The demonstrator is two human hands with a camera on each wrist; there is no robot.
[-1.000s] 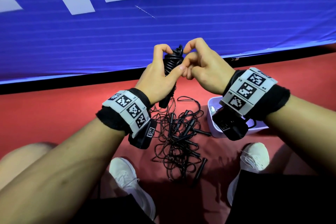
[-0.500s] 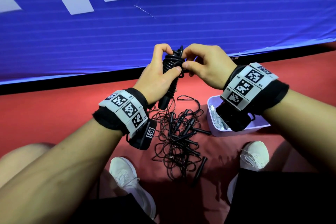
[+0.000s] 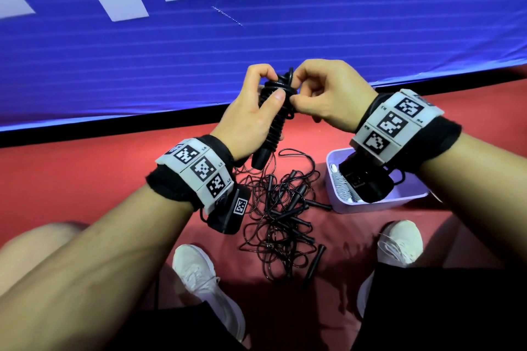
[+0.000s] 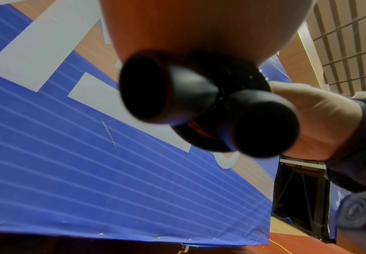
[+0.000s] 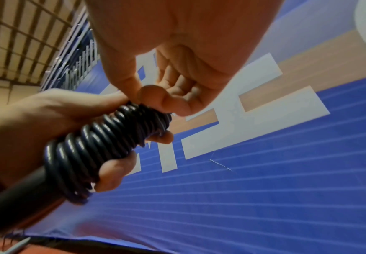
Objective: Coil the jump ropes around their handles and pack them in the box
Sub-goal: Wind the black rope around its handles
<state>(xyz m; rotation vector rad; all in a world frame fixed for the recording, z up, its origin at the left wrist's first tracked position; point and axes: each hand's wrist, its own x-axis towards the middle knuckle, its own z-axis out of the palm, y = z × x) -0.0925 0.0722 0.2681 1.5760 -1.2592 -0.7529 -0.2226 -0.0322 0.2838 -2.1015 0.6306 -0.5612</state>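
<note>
The left hand (image 3: 251, 120) gripped the coiled jump rope (image 3: 275, 117) by its paired handles. The right hand (image 3: 328, 97) pinched its top loop; tangled ropes (image 3: 281, 214) lay below both hands.

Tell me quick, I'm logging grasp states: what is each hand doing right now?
Left hand: closed around the coiled jump rope, gripping its wrapped handles.
Right hand: fingers curled, pinching the rope at the top of the coil.

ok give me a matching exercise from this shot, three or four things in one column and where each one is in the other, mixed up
Things:
1. coiled jump rope
2. tangled jump ropes
3. box
4. white shoes

Places:
a. loose heap on the red floor between the feet
b. held up in both hands
c. on the floor under the right wrist
d. either side of the heap, nearest the camera

Pairs: 1-b, 2-a, 3-c, 4-d
</note>
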